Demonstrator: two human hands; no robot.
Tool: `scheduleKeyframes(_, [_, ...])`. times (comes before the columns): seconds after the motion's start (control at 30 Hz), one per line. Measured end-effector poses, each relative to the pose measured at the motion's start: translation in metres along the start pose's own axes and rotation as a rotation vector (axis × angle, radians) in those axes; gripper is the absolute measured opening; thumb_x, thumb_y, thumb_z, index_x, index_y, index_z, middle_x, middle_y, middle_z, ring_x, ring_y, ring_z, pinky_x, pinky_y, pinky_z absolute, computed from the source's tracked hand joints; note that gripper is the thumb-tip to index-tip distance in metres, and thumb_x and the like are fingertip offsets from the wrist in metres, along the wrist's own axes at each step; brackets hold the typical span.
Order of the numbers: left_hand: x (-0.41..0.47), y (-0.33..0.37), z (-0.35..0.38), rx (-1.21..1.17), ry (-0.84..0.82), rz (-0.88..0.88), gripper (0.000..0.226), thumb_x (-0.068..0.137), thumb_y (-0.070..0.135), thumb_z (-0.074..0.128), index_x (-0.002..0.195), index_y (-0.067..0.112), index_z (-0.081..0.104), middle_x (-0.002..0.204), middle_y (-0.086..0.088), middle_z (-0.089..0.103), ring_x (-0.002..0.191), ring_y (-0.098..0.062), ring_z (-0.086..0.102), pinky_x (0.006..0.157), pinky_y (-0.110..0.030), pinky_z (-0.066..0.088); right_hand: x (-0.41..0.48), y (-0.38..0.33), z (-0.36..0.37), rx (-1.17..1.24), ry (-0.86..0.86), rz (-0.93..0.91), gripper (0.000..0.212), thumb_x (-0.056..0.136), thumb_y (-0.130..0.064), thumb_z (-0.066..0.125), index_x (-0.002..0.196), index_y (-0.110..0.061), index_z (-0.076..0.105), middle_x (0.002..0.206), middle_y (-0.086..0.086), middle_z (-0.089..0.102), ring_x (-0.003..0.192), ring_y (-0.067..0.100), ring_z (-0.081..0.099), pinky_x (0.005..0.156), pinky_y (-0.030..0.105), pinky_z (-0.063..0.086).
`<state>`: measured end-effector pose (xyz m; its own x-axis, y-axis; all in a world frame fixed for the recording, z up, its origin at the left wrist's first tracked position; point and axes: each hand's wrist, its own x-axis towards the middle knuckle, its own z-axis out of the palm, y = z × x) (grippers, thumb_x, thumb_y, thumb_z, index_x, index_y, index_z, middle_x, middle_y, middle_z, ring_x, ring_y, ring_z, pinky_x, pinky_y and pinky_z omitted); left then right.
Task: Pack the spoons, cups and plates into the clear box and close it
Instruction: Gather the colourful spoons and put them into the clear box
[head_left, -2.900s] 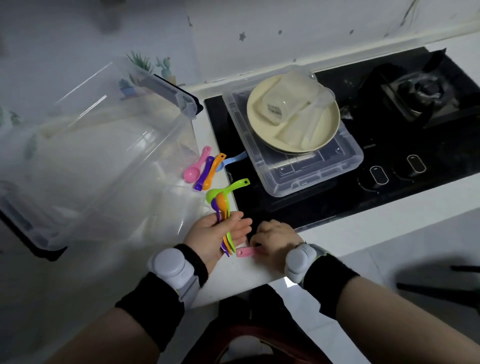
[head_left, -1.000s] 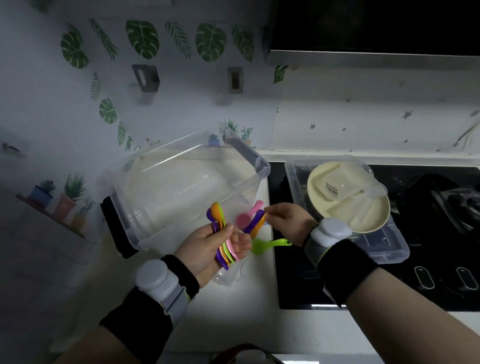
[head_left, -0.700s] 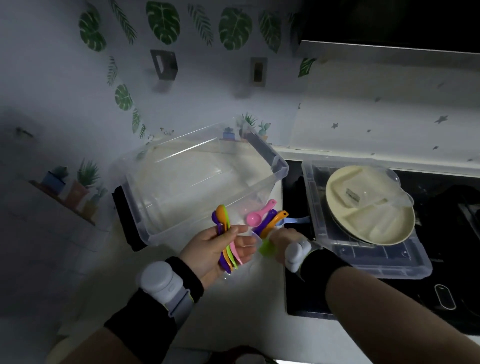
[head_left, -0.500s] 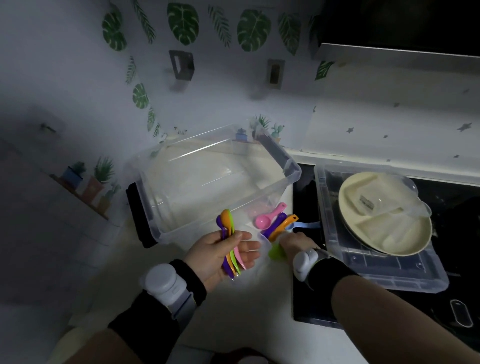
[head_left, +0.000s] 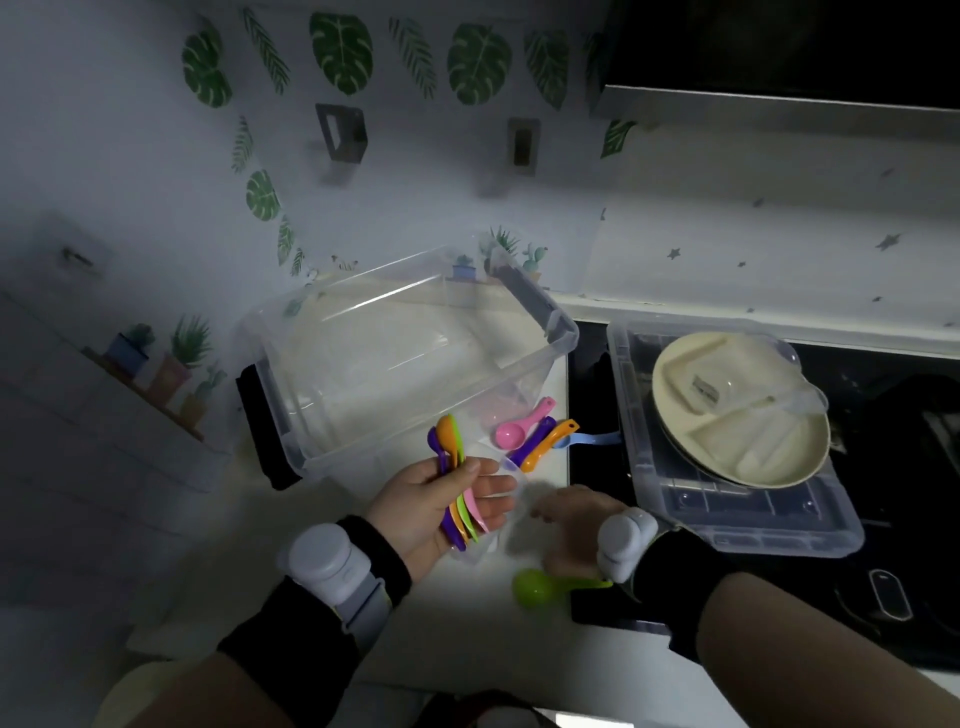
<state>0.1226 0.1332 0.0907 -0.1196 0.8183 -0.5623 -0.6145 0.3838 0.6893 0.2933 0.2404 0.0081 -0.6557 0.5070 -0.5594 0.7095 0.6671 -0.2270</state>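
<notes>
On the dim counter (head_left: 467, 639) our left hand (head_left: 436, 506) clamps the spoon bundle (head_left: 457, 483); our right hand (head_left: 574, 530), grip unclear, should seat the green spoon (head_left: 537, 587) squarely.

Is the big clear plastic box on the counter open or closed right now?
Open: the big clear plastic box has no lid on top, and its clear lid lies on the stove under the cream plates.

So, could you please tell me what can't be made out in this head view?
- Right hand: motion-blurred; whether it holds the green spoon is unclear.
- Bundle of spoons in the left hand: overlapping, so the count is uncertain.
- Clear cups on the plates: transparent in dim light, number unclear.
</notes>
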Motion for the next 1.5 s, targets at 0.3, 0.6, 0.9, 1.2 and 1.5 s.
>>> scheduleKeyframes(0.3, [-0.002, -0.023, -0.002, 0.026, 0.015, -0.049, 0.022, 0.096, 0.010, 0.042, 0.091, 0.000, 0.061, 0.072, -0.011, 0.075, 0.063, -0.023, 0.072, 0.063, -0.033, 0.060, -0.020, -0.006, 0.051, -0.241, -0.058, 0.043, 0.044, 0.086, -0.029, 0.050, 0.125, -0.008, 0.050, 0.136, 0.012, 0.040, 0.124, 0.035, 0.038, 0.100, 0.041, 0.040])
scheduleKeyframes(0.6, [0.002, -0.035, 0.001, 0.050, 0.018, -0.044, 0.021, 0.095, 0.009, 0.044, 0.091, 0.000, 0.062, 0.075, -0.012, 0.076, 0.067, -0.023, 0.073, 0.066, -0.033, 0.060, -0.018, -0.001, 0.050, 0.262, 0.201, 0.235, 0.023, 0.085, -0.028, 0.053, 0.103, -0.015, 0.062, 0.109, 0.007, 0.064, 0.104, 0.026, 0.059, 0.080, 0.026, 0.043])
scheduleKeyframes(0.9, [0.011, -0.042, 0.003, 0.093, 0.088, 0.012, 0.015, 0.094, 0.008, 0.048, 0.095, 0.003, 0.062, 0.087, -0.010, 0.072, 0.070, -0.014, 0.074, 0.069, -0.029, 0.058, -0.029, -0.030, 0.004, 1.109, 0.640, 0.246, 0.019, 0.076, -0.014, 0.069, 0.066, -0.022, 0.055, 0.063, -0.004, 0.057, 0.057, 0.010, 0.051, 0.061, 0.025, 0.044])
scheduleKeyframes(1.2, [0.021, -0.039, 0.013, 0.018, 0.089, 0.073, 0.019, 0.093, 0.011, 0.051, 0.105, 0.002, 0.062, 0.087, -0.015, 0.073, 0.074, -0.023, 0.071, 0.064, -0.034, 0.057, -0.032, -0.059, -0.010, 0.717, 0.786, -0.046, 0.025, 0.082, -0.035, 0.062, 0.100, -0.019, 0.067, 0.087, -0.002, 0.053, 0.076, 0.012, 0.052, 0.072, 0.021, 0.044])
scheduleKeyframes(1.5, [0.029, -0.028, 0.003, -0.035, 0.103, 0.078, 0.014, 0.092, 0.007, 0.050, 0.089, 0.002, 0.063, 0.064, -0.007, 0.073, 0.053, -0.016, 0.068, 0.053, -0.028, 0.057, -0.016, -0.044, -0.001, 0.537, 0.750, -0.340, 0.025, 0.086, -0.033, 0.055, 0.100, -0.020, 0.072, 0.105, 0.000, 0.060, 0.095, 0.012, 0.055, 0.084, 0.023, 0.044])
